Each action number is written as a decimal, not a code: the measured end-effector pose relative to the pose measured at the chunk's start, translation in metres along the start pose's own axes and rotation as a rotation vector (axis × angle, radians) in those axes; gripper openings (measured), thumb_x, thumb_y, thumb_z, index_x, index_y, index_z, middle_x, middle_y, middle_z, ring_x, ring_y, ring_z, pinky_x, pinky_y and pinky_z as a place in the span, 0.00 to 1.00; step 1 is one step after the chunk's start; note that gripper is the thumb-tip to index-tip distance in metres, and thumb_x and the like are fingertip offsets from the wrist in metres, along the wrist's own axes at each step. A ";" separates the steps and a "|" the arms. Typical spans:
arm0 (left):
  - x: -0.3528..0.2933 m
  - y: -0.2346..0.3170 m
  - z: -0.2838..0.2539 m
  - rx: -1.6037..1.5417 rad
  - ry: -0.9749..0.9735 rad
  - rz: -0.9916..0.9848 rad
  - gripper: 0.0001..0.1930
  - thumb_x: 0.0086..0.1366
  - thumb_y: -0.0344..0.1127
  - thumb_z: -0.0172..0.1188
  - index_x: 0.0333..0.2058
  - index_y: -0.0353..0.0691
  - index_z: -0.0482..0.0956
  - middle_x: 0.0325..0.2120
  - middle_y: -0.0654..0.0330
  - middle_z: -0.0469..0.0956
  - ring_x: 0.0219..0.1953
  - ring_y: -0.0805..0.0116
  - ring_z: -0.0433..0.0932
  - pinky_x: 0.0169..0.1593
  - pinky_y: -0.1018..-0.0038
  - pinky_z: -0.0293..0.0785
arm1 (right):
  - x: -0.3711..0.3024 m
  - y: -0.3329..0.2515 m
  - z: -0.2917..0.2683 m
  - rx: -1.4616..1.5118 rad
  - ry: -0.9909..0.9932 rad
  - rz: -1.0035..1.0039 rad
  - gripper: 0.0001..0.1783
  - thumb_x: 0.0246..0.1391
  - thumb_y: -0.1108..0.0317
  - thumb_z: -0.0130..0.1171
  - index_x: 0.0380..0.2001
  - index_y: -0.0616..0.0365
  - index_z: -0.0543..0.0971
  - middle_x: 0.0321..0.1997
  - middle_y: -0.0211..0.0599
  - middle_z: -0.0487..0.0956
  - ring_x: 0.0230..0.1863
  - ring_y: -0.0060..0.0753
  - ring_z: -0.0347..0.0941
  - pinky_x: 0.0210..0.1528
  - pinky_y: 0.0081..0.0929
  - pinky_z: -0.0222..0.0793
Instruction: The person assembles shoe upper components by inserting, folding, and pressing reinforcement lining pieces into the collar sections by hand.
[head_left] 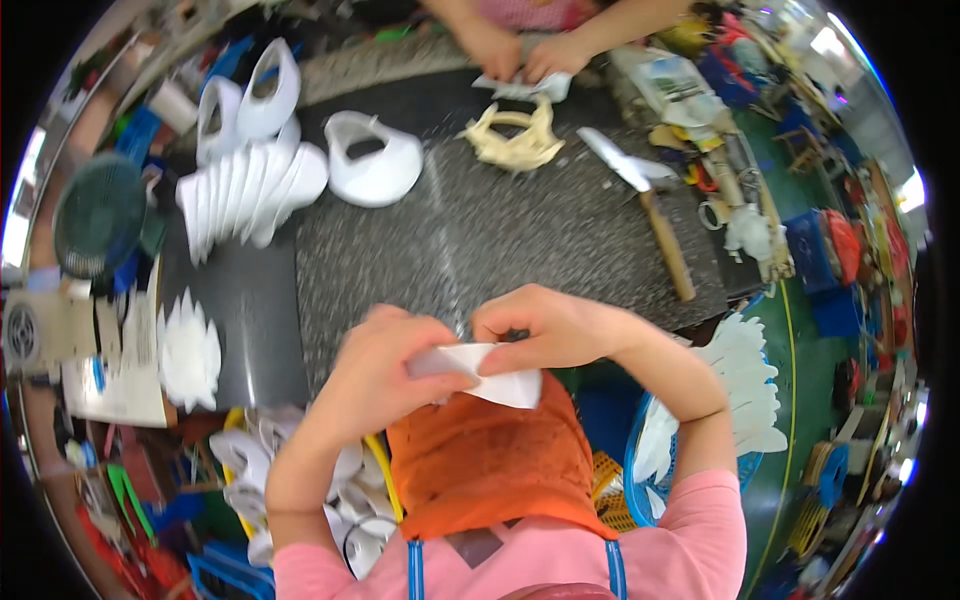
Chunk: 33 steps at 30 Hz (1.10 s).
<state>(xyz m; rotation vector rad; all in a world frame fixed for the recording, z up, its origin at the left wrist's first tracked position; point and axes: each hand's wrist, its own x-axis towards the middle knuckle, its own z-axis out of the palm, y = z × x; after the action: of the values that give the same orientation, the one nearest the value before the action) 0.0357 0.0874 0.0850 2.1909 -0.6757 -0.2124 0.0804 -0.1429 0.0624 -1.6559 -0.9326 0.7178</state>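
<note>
Low in front of my orange apron, both hands pinch a curved white sheet-like piece [505, 388] that looks like a shoe upper part. My left hand [385, 365] grips its left side, thumb lying across the front. On the right side, my right hand [550, 325] presses it between thumb and curled fingers. Most of the fingertips are hidden behind the piece. Beyond my hands stretches a dark speckled worktop [400, 260]. A white shoe upper [385, 175] and a cream ring-shaped piece with tabs [515, 148] lie on it.
At left are stacked white uppers [240, 190] and jagged white pieces [188, 350]. A wooden-handled tool [665, 240] lies at right. Across the table, another person's hands [525, 55] work on a pale piece. White pieces fill a yellow-rimmed basket [385, 475] and a blue basket [637, 480] beside me.
</note>
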 end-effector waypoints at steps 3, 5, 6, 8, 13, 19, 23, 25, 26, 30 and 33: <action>0.001 -0.004 0.006 0.379 0.684 0.189 0.24 0.45 0.39 0.73 0.41 0.40 0.76 0.41 0.55 0.74 0.47 0.51 0.70 0.52 0.59 0.64 | -0.003 0.009 0.015 0.550 0.531 0.042 0.07 0.60 0.67 0.57 0.33 0.60 0.78 0.30 0.21 0.76 0.33 0.11 0.68 0.35 0.17 0.66; -0.001 0.000 0.021 0.191 0.660 0.128 0.27 0.45 0.39 0.73 0.44 0.39 0.74 0.48 0.51 0.70 0.53 0.52 0.67 0.56 0.59 0.63 | 0.004 0.023 0.034 0.779 0.706 -0.179 0.07 0.61 0.68 0.56 0.37 0.61 0.77 0.34 0.25 0.77 0.37 0.12 0.69 0.39 0.16 0.66; 0.007 -0.001 0.033 0.100 0.560 0.147 0.23 0.48 0.38 0.71 0.42 0.38 0.75 0.44 0.52 0.72 0.51 0.52 0.69 0.53 0.60 0.64 | 0.006 0.024 0.042 0.833 0.751 -0.236 0.07 0.62 0.69 0.55 0.38 0.61 0.77 0.35 0.25 0.77 0.38 0.12 0.69 0.41 0.17 0.66; 0.020 -0.005 0.055 0.036 0.572 0.059 0.18 0.51 0.37 0.70 0.38 0.38 0.76 0.37 0.54 0.75 0.45 0.53 0.71 0.49 0.63 0.65 | 0.010 0.021 0.051 0.822 0.777 -0.186 0.08 0.62 0.69 0.55 0.38 0.62 0.77 0.36 0.26 0.77 0.38 0.13 0.69 0.41 0.17 0.66; 0.023 -0.015 0.058 -0.164 0.442 -0.060 0.10 0.52 0.33 0.68 0.32 0.37 0.78 0.29 0.55 0.75 0.36 0.54 0.73 0.45 0.66 0.66 | 0.008 0.028 0.034 0.820 0.831 0.066 0.14 0.65 0.60 0.52 0.41 0.62 0.78 0.36 0.28 0.78 0.38 0.15 0.71 0.42 0.19 0.67; 0.024 -0.018 0.068 -0.977 0.240 -0.296 0.07 0.62 0.29 0.60 0.37 0.31 0.79 0.32 0.63 0.79 0.33 0.79 0.74 0.36 0.78 0.70 | 0.012 0.024 0.044 0.753 0.903 0.050 0.13 0.64 0.62 0.53 0.36 0.62 0.78 0.33 0.26 0.78 0.34 0.13 0.70 0.36 0.17 0.67; 0.020 0.000 0.071 -1.281 0.167 -0.362 0.09 0.64 0.29 0.58 0.41 0.30 0.79 0.33 0.62 0.79 0.33 0.80 0.75 0.38 0.80 0.72 | 0.004 0.024 0.049 0.767 0.842 0.017 0.12 0.63 0.63 0.54 0.33 0.62 0.78 0.30 0.25 0.78 0.30 0.12 0.70 0.30 0.16 0.66; 0.015 0.004 0.072 -1.331 0.129 -0.354 0.09 0.64 0.28 0.57 0.40 0.30 0.79 0.33 0.63 0.79 0.34 0.80 0.75 0.39 0.80 0.72 | -0.001 0.021 0.040 0.532 0.736 0.025 0.12 0.63 0.64 0.52 0.32 0.62 0.78 0.30 0.23 0.77 0.29 0.11 0.69 0.30 0.15 0.65; 0.010 0.006 0.075 -1.191 0.188 -0.305 0.09 0.64 0.29 0.58 0.40 0.30 0.79 0.33 0.62 0.79 0.35 0.80 0.75 0.40 0.80 0.72 | 0.000 0.022 0.035 0.532 0.739 0.024 0.12 0.63 0.64 0.52 0.32 0.62 0.78 0.30 0.23 0.77 0.29 0.11 0.69 0.30 0.15 0.65; 0.019 -0.013 0.081 -0.738 0.486 -0.217 0.06 0.64 0.29 0.59 0.35 0.31 0.79 0.26 0.68 0.75 0.27 0.85 0.67 0.30 0.82 0.64 | 0.008 0.014 -0.016 0.314 1.107 -0.175 0.14 0.64 0.62 0.50 0.42 0.63 0.77 0.33 0.30 0.76 0.29 0.16 0.69 0.33 0.18 0.66; 0.030 -0.023 0.083 -0.699 0.550 -0.178 0.05 0.62 0.29 0.61 0.33 0.32 0.79 0.24 0.70 0.73 0.25 0.86 0.63 0.27 0.82 0.59 | 0.016 0.012 -0.056 0.070 1.526 -0.389 0.22 0.68 0.56 0.42 0.46 0.64 0.75 0.35 0.35 0.77 0.28 0.23 0.70 0.34 0.22 0.67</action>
<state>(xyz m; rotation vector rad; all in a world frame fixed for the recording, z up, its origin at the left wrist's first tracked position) 0.0400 0.0280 0.0152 1.5206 -0.0658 0.0651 0.1380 -0.1588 0.0652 -1.3510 -0.0559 -0.7614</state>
